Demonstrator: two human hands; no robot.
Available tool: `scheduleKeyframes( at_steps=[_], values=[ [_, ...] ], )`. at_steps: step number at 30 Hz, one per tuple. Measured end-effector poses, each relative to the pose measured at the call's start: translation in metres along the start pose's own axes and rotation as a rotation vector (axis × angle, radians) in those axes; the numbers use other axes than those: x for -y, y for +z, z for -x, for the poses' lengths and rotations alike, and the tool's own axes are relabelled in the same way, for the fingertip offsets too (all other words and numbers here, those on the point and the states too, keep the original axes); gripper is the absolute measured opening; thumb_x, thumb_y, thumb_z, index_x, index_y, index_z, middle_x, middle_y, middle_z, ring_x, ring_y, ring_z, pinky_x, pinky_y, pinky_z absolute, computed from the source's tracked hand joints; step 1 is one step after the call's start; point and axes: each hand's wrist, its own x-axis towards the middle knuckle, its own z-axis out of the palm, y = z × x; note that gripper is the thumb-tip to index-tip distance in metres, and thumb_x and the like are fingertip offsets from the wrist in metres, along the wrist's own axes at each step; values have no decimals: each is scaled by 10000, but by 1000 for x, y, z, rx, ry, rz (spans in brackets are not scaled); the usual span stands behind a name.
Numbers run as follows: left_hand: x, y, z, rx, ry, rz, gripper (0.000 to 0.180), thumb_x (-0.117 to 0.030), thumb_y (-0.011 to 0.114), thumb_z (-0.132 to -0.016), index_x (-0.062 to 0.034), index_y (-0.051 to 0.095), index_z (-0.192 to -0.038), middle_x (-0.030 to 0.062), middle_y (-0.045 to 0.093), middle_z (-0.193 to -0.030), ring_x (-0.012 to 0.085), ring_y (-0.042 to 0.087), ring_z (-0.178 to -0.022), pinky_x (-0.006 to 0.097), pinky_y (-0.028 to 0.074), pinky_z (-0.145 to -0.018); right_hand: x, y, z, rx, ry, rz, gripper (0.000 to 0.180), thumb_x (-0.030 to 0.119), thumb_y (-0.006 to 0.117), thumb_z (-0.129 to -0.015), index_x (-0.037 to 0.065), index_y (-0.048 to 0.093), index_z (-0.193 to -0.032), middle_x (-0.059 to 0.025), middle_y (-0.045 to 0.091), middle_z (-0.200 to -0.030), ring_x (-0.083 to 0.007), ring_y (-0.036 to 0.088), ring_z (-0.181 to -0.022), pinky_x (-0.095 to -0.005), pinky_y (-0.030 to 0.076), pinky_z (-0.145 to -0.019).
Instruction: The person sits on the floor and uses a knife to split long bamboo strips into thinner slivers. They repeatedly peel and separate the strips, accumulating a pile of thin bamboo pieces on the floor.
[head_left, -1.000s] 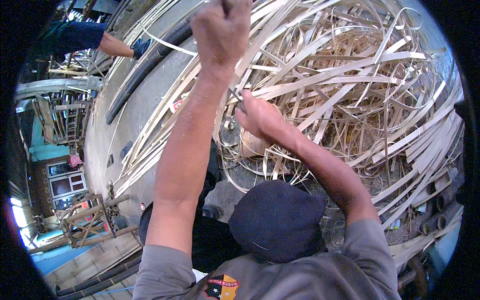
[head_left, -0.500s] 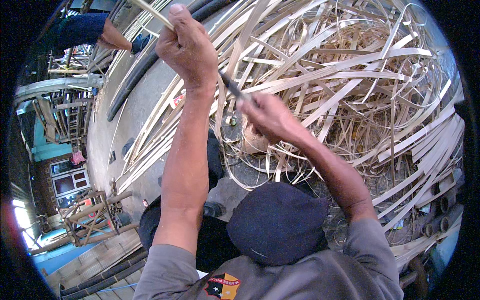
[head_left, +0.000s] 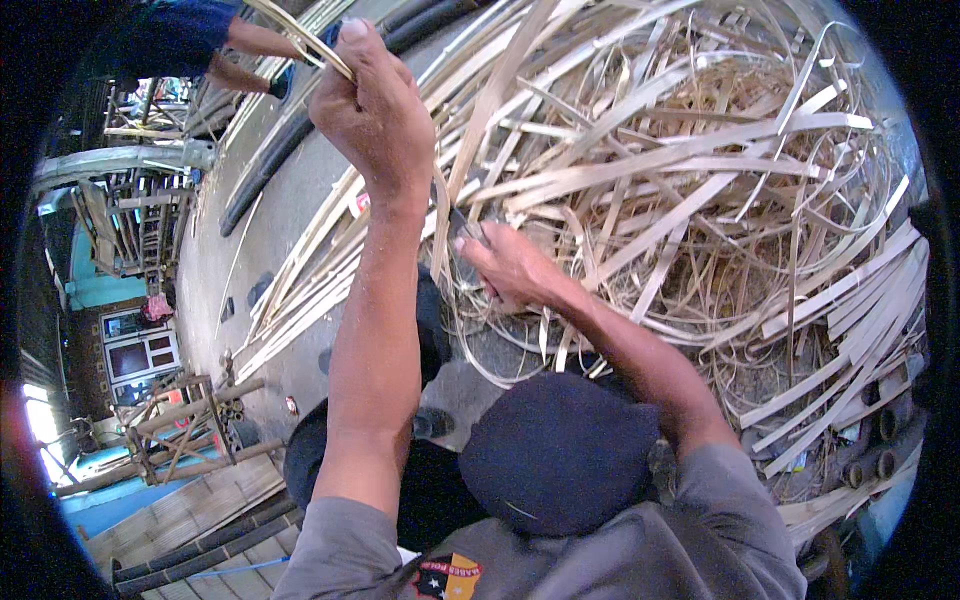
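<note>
Bamboo strip (head_left: 300, 40), pale and thin, gripped by left hand (head_left: 375, 110); right hand (head_left: 505, 270) clasps knife (head_left: 465, 222).

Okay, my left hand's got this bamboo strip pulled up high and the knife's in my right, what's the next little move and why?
Probably keep the left hand pulling the thin bamboo strip up and away while the right hand eases the knife further along the split. The strip is pinched taut above, and the blade sits low beside the pile of loose strips, so tension looks set for another short cut.
</note>
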Motion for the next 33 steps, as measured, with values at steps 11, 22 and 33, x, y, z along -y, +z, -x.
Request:
scheduleKeyframes(
  at_steps=[11,22,33],
  values=[
    [-2,-11,-8,-75,-98,36,577,-419,595,-998,-177,334,-544,-48,345,-485,63,296,-407,256,184,-399,42,-16,-2,199,210,-63,437,437,505,-1008,20,578,-901,-57,619,-695,-145,611,-567,-331,505,-515],
    [-1,-17,-13,-73,43,0,441,-364,561,-994,-133,413,-649,-24,382,-496,75,334,-403,264,231,-388,33,-19,-3,109,109,-21,519,451,552,-942,-56,626,-858,-191,663,-690,-301,670,-619,-454,529,-622],
    [8,-17,-19,-191,-50,61,324,-356,563,-1026,-121,559,-803,-74,353,-556,33,309,-450,238,212,-414,123,-97,-19,-314,-852,-115,414,434,475,-1015,64,609,-888,-59,582,-698,-178,543,-542,-317,452,-498]
  ],
)
